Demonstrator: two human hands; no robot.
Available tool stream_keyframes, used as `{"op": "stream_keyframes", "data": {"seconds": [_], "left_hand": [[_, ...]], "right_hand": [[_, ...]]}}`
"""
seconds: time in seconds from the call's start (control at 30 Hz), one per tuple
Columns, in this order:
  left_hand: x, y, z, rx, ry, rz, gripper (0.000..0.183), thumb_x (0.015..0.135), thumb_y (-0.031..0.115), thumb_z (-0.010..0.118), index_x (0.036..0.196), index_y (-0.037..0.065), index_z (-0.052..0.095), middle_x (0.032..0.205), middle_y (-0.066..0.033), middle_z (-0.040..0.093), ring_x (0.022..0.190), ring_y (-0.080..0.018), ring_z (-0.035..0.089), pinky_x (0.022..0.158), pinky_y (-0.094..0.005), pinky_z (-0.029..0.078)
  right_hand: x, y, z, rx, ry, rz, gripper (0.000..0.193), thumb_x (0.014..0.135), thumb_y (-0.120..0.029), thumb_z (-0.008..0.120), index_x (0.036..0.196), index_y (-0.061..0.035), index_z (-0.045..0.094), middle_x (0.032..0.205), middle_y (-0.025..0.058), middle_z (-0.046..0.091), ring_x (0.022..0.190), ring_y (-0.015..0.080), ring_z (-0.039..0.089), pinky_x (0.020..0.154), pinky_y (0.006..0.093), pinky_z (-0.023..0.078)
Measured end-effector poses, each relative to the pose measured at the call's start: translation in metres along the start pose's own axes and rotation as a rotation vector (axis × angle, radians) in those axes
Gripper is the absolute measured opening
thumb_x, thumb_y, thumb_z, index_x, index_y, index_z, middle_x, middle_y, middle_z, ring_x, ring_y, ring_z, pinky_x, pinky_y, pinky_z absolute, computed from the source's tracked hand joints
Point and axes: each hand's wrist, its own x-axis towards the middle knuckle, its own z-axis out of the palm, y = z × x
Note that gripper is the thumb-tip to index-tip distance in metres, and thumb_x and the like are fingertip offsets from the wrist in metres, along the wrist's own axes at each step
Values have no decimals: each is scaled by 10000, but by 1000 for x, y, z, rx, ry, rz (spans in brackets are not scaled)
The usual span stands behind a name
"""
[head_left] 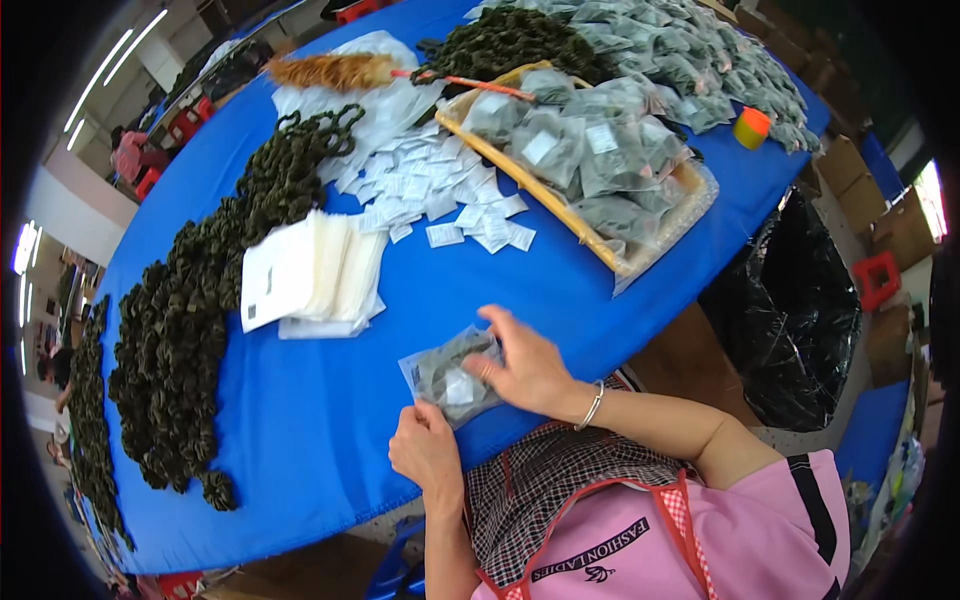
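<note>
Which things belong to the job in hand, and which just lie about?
Apparently part of the job:
clear plastic packet, held by left hand and touched by right hand
dark green coiled bundles
small white paper slips
stack of flat white bags or sheets
filled clear packets

Apparently lying about:
brown fluffy duster with red handle
orange-and-yellow cylinder
red plastic stool

A feather duster (330, 72) lies toward the tabletop's (320, 425) far edge, a yellow-orange roll (752, 128), perhaps tape, near its right edge, a red stool (878, 277) beyond.

Tube lights (99, 81) (red stool (877, 280), right)
</note>
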Motion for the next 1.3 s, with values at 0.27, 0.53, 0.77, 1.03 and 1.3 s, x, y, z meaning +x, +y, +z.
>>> {"op": "stream_keyframes", "data": {"seconds": [0.27,0.53,0.77,1.03,1.3], "left_hand": [[-3,-8,4,-274,112,-56,226,896,227,579,1010,41,523,557,-84,588,507,-287,589,474,-432,412],[-7,-9,13,-246,231,49,114,877,163,593,916,59,567,527,-44,563,444,-244,559,431,-386,406],[-6,-13,10,-276,205,48,95,859,138,615,914,70,577,491,-1,539,402,-200,537,394,-341,389],[-3,-16,10,-293,192,69,103,840,110,641,903,56,578,492,-9,541,386,-178,523,378,-309,372],[-4,-20,14,-321,165,67,97,834,102,643,900,66,581,492,-14,544,387,-187,523,382,-318,374]], "right_hand": [[36,-12,-44,330,212,-279,564,816,-227,666,1286,-32,421,1163,201,585,1011,311,609,872,407,469],[247,37,-212,-232,867,6,594,785,-282,648,1272,-22,428,1171,284,519,1090,421,513,920,461,439],[238,48,-168,-1027,818,-83,311,819,-297,631,1064,-108,620,1123,139,521,1071,320,483,831,486,375],[203,-39,-7,-380,235,-617,56,779,-114,637,793,-63,657,800,88,596,809,291,586,716,408,457],[234,14,-9,-629,112,-396,123,727,-21,584,840,-15,632,881,142,603,887,328,578,763,420,484]]}}
